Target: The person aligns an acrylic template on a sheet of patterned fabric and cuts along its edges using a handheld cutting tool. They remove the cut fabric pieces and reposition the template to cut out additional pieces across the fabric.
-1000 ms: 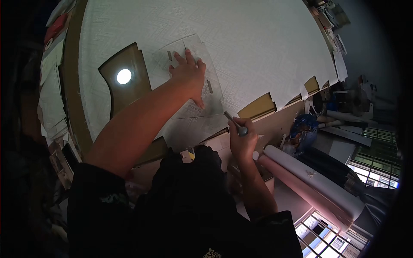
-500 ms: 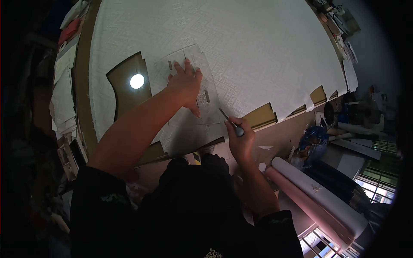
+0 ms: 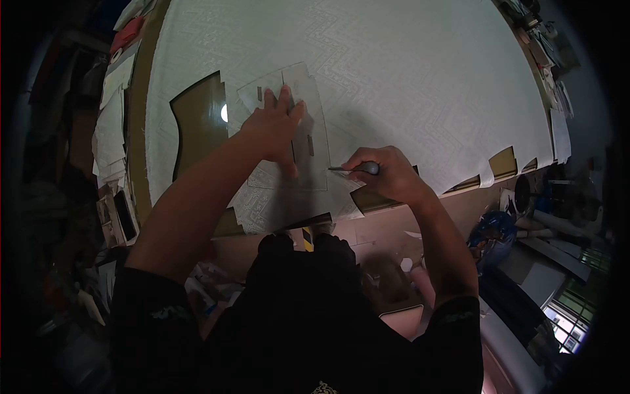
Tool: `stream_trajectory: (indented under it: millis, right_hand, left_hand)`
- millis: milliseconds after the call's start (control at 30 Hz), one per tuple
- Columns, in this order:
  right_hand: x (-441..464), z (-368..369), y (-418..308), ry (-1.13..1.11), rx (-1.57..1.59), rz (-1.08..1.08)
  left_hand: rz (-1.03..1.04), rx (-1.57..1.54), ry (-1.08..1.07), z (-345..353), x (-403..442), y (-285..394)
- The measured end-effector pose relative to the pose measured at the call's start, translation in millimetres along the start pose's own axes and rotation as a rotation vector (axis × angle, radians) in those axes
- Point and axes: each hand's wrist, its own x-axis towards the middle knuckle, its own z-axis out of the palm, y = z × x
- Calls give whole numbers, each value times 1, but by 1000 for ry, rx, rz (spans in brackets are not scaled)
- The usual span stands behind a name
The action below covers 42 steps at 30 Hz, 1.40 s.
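A clear pattern template [image 3: 316, 125] with small slots lies on white patterned material [image 3: 420, 85] spread over the table. Fingers spread, my left hand [image 3: 272, 131] presses flat on the template. My right hand [image 3: 390, 172] is closed around a small knife [image 3: 371, 168] with a rounded grey handle. Its thin dark tip points left and is at the template's right edge, low down; whether it has entered the material I cannot tell. Left of the template, a curved cut-out [image 3: 197, 131] in the material exposes the brown surface beneath.
More notches, such as one cut-out [image 3: 504, 162], run along the table's near edge. Paper sheets [image 3: 108, 134] are piled along the left side. Rolls of material [image 3: 502, 335] and a blue plastic bundle [image 3: 492, 233] are on the floor at right.
My right hand has turned so that the knife now lies nearly level, its tip at the template's edge. My left hand stays spread on the template. The view has shifted slightly.
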Motion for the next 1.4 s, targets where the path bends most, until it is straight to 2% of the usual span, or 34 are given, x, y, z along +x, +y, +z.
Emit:
stream_trajectory:
  millis: [300,433,533,600,667,733,833,867,933,967,1033,1100,1267,1400]
  right_hand:
    - [14,-10,12,-77,-89,-170]
    - [18,-12,7,-144,-152,-181]
    - [16,-6,19,-202,-77,-87]
    - [11,6,38,-45,54,-206]
    - [4,16,47,34,52,-183]
    - [3,16,45,64,14,-304]
    - [-16,24,14,136,103,-121]
    - [-23,30,6,163,61,-138]
    - [-33,47,-6,378,44,74]
    - [-35,51,-11,383,44,82]
    - [-45,74,-18,602,-68,153]
    - [-46,88,-24,726,-81,158]
    - [-43,98,-36,668,-141,366]
    - [-32,100,-46,720,-196,396]
  left_hand:
    - [-15,21,-15,-5,0,3]
    - [-17,32,-13,-6,0,5]
    - [-19,34,-22,-7,1,6]
    - [-19,26,-24,-9,1,5]
    - [-5,4,-46,-7,-3,5]
    - [-2,-16,-28,-7,1,1]
    - [6,-67,-54,-11,-3,2]
    - [25,-54,-7,-15,-3,4]
    - [10,-61,-48,-15,-7,3]
    - [19,-61,-52,-15,-5,0]
    - [30,-65,-1,-3,-2,-4]
    - [38,-73,26,-4,-5,-5]
    - [63,-61,82,7,2,-11]
    - [85,-58,110,9,3,-11]
